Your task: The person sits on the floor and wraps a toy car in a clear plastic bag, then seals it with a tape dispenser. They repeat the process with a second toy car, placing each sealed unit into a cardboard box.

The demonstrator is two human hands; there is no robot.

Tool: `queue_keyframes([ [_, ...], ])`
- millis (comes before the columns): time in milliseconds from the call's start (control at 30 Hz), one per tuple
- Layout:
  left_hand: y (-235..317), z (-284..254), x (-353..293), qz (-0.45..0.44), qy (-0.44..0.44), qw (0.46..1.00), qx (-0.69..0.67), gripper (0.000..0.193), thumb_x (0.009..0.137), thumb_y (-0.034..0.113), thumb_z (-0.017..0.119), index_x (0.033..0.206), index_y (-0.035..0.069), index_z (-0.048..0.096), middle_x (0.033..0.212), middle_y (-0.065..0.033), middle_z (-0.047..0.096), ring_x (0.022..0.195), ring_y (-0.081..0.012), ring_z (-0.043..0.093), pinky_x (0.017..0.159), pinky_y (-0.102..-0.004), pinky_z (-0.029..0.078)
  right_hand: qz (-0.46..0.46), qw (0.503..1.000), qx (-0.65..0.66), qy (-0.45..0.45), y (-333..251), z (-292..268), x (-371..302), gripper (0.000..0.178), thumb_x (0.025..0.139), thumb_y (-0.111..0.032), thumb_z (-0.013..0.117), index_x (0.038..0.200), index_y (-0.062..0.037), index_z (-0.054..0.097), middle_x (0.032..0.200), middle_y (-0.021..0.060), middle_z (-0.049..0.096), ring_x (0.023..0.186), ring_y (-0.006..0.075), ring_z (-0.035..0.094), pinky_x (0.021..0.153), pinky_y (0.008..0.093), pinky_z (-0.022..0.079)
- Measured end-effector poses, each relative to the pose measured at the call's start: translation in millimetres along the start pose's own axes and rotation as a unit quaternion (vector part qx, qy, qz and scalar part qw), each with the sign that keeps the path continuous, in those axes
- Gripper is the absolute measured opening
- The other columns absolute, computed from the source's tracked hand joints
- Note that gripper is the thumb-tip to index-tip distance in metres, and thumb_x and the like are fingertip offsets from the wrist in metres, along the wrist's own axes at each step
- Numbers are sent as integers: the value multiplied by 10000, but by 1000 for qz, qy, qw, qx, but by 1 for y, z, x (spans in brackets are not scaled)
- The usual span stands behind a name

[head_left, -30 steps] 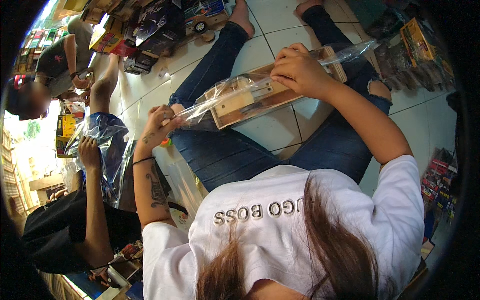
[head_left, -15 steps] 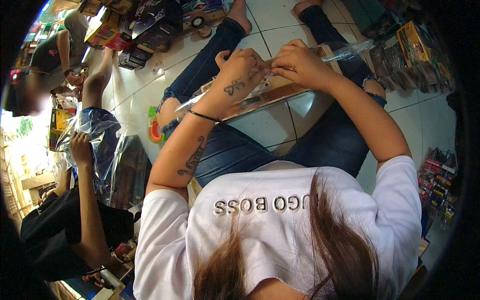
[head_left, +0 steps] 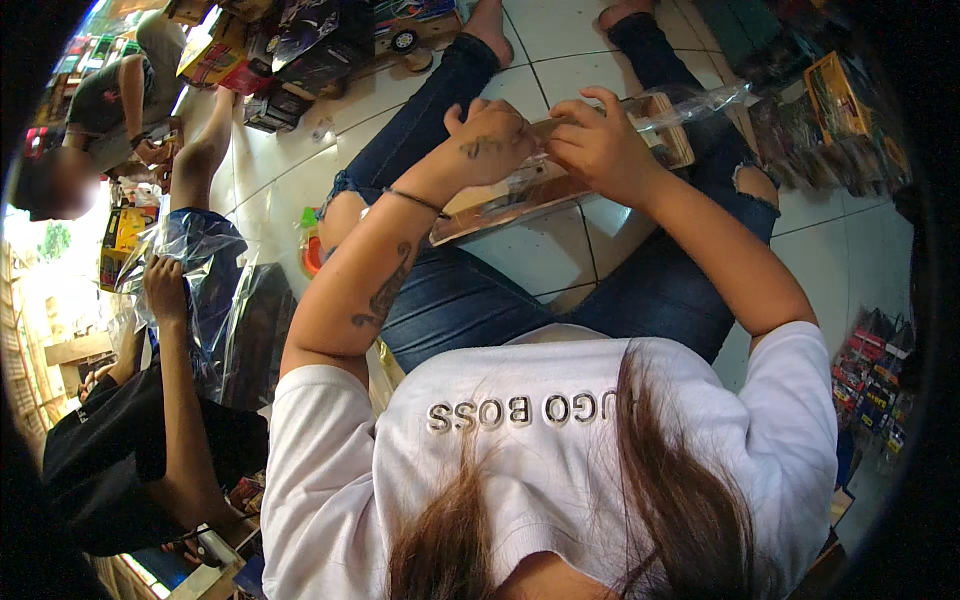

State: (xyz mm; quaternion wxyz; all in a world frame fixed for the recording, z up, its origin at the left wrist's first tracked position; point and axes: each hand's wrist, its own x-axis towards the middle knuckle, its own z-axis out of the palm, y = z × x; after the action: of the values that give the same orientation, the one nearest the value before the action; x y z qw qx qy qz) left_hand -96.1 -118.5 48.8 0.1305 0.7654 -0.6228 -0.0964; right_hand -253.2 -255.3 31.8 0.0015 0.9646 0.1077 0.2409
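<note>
A long wooden box or wooden toy [head_left: 540,188], its exact kind partly hidden by my hands, lies across the gap between my legs. Clear plastic wrap [head_left: 690,107] covers it, and a loose end sticks out on the right. Above the middle of the wood, my left hand [head_left: 490,143] is closed with bent fingers on the film. Close beside it, my right hand [head_left: 603,140] pinches the film, thumb against fingers, with one finger raised. The fingertips of both hands nearly meet; the small bit of film between them is hard to make out.
To the left, another person's hand [head_left: 163,285] holds a large clear plastic sheet [head_left: 205,245]. A second person sits farther left. Boxes [head_left: 215,55] and a wheeled toy [head_left: 405,42] stand at the far left. Wrapped goods [head_left: 835,130] line the right; small packages [head_left: 872,375] lie nearer.
My right hand has shifted slightly, its fingers lifting and spreading more. My left hand has turned a little, and more of the wood's right end shows.
</note>
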Motion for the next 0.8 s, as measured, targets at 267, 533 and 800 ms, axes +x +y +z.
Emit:
queue_keyframes([
  [267,-81,-23,-106,-13,-67,998,-12,277,851,302,658,1018,82,665,972,-67,621,968,-238,523,964,-398,336,32,983,174,-50,20,6,10,153,821,-260,657,829,-112,693,855,-11,652,1032,169,535,992,442,299],
  [533,-154,-73,-147,-197,-52,958,-202,192,871,182,646,899,-7,666,788,-118,681,720,-278,649,678,-297,499,73,964,234,-106,24,7,13,178,849,-274,643,870,-111,713,862,2,662,1013,177,536,975,422,295],
  [800,-2,12,-29,132,154,979,14,273,859,313,637,1016,91,667,1031,-72,643,1016,-243,570,1006,-564,255,68,967,204,-136,24,5,13,194,867,-295,618,898,-132,716,923,25,653,1020,194,536,981,421,291],
])
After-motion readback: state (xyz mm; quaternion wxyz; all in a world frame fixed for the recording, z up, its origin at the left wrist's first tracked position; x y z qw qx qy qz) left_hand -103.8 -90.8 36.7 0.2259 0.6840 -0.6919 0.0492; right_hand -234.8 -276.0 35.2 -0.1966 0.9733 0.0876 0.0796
